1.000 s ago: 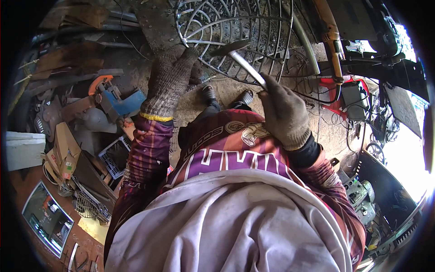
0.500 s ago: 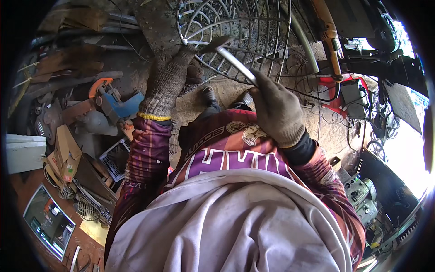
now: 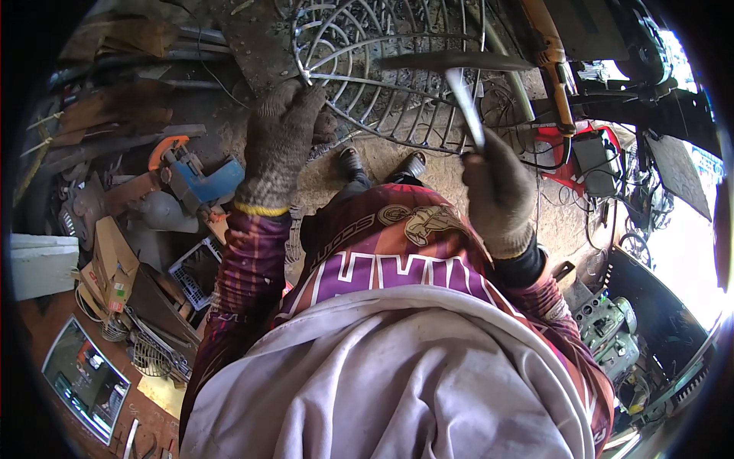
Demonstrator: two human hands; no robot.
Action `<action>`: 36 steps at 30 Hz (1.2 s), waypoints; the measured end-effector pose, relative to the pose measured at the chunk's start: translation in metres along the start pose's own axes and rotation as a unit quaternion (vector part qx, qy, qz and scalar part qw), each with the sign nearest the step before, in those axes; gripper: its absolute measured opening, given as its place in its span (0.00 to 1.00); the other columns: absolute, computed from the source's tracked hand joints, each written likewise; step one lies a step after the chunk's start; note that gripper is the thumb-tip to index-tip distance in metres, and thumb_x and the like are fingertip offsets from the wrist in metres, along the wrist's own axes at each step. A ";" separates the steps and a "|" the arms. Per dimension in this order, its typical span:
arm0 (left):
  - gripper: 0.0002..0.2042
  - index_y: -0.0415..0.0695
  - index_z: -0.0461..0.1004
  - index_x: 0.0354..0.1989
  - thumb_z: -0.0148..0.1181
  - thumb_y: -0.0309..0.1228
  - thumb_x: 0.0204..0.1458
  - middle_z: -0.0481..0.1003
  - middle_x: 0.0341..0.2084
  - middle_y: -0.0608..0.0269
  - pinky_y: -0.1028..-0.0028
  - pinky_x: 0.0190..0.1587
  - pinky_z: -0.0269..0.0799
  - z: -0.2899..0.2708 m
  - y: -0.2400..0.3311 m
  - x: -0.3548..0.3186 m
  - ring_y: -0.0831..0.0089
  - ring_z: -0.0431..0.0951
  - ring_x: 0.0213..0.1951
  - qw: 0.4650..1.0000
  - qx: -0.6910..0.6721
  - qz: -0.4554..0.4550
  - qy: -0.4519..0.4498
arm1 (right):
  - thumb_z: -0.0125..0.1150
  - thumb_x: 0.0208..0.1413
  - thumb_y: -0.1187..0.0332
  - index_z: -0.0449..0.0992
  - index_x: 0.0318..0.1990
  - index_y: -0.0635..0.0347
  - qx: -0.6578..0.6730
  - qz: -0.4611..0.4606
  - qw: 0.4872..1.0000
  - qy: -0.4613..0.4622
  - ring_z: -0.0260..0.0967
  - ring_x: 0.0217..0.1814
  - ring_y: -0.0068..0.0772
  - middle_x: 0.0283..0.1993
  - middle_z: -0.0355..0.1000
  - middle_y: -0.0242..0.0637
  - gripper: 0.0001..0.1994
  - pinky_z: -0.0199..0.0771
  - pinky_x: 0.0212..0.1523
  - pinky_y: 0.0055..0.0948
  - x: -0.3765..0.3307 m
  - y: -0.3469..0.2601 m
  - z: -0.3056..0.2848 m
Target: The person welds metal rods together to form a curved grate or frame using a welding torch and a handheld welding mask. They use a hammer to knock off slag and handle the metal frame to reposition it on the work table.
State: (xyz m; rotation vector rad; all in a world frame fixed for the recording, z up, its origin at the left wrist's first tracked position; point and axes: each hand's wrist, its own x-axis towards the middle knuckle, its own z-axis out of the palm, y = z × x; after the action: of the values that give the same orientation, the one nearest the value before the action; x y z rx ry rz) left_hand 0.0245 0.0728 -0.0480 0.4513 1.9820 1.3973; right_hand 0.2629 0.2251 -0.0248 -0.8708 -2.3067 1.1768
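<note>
1. As the right hand holds the hammer aloft, its gloved fingers are wrapped round the lower handle, and the long, narrow head hangs out above the metal frame.
2. Across to the left hand, gloved too, right at the frame's near-left corner; whether those fingers clasp a rod or merely rest against it, one cannot tell.
3. That hammer looks stiff and head-heavy, its shiny shank perhaps a little slippery for knitted gloves; low on the handle seems the place to hold it.
4. And the frame, all curved rods at the top of the view: probably rigid, fairly weighty, hardly fragile, best steadied by its outer rim or that corner.
5. Now the writing! Big white-edged block letters and a smaller pale line cross the maroon shirt, beside an emblem; the cardboard carton carries red and green labels, too small to read.
</note>
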 end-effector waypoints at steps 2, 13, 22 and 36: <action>0.16 0.37 0.74 0.47 0.62 0.36 0.58 0.78 0.30 0.60 0.75 0.36 0.73 0.007 -0.012 -0.012 0.76 0.77 0.32 0.984 0.058 0.146 0.087 | 0.55 0.63 0.70 0.73 0.57 0.66 0.105 0.064 0.990 0.062 0.65 0.29 0.15 0.28 0.71 0.27 0.16 0.68 0.28 0.20 -0.002 0.009 -0.007; 0.25 0.47 0.73 0.55 0.65 0.43 0.49 0.71 0.52 0.56 0.53 0.62 0.64 0.089 -0.009 -0.019 0.60 0.71 0.55 0.726 0.462 0.509 -0.026 | 0.53 0.65 0.61 0.76 0.43 0.62 0.179 0.187 0.966 -0.012 0.59 0.18 0.14 0.23 0.66 0.24 0.12 0.57 0.17 0.19 0.085 0.064 -0.038; 0.19 0.42 0.76 0.51 0.63 0.25 0.48 0.77 0.45 0.50 0.64 0.47 0.79 0.093 0.034 -0.067 0.56 0.80 0.45 0.805 0.336 0.489 0.008 | 0.53 0.60 0.59 0.76 0.44 0.67 0.073 0.087 0.988 -0.101 0.73 0.31 0.36 0.28 0.74 0.42 0.18 0.71 0.35 0.35 0.101 0.084 -0.031; 0.19 0.39 0.73 0.53 0.59 0.38 0.58 0.80 0.42 0.52 0.62 0.40 0.83 0.049 0.120 -0.106 0.61 0.83 0.38 0.883 -0.418 0.176 0.116 | 0.52 0.61 0.55 0.67 0.60 0.61 -0.028 -0.024 0.997 -0.072 0.69 0.55 0.63 0.50 0.73 0.61 0.25 0.70 0.53 0.47 0.108 0.101 -0.009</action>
State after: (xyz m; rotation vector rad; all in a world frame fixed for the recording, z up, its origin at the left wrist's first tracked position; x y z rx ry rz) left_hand 0.1238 0.0857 0.0862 0.2417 1.2808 2.4481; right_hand 0.2248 0.3499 -0.0951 -0.7677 -2.4722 1.1966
